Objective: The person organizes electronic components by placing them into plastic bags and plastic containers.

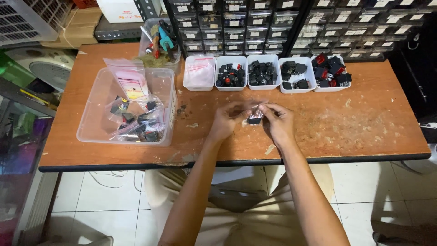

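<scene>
My left hand point(226, 122) and my right hand point(279, 123) meet over the middle of the worn orange table point(364, 123). Together they pinch a small clear plastic bag point(255, 116) with a black switch inside it. Both hands hold the bag just above the tabletop. Behind the hands stands a row of small white trays: one with clear bags point(199, 73), two with black switches point(231, 73) point(263, 72), one with few black parts point(296, 75) and one with red and black switches point(331, 73).
A large clear tub point(93, 132) at the left holds several bagged black parts. A clear bin of hand tools point(159, 43) stands behind it. Small-drawer cabinets point(255, 23) line the back. A fan point(50, 68) sits left of the table.
</scene>
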